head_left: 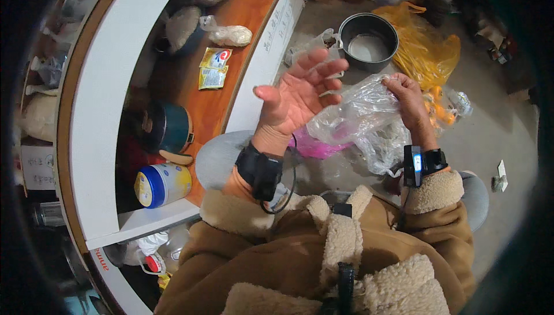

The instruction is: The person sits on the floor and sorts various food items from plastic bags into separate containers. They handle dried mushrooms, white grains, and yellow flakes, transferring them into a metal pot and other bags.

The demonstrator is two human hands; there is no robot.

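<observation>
My left hand (298,92) is raised palm up with its fingers apart, and nothing lies in it. My right hand (407,94) pinches the upper edge of a clear plastic bag (357,107), which hangs crumpled between the two hands. Below it, more clear plastic (383,146) and a pink plastic bag (318,141) are on the floor between my knees. Just beyond the hands stands a dark round pot (368,40), with a whitish patch on its bottom. A whitish plastic bag (318,44) with dark contents lies beside the pot, partly behind my left hand.
Right of the pot lies a yellow plastic bag (433,51), with orange items (441,107) nearer me. An open cabinet (264,55) at left holds yellow packets (213,68), a knotted bag (229,35), a green pot-like container (169,126) and a blue-lidded tub (162,185).
</observation>
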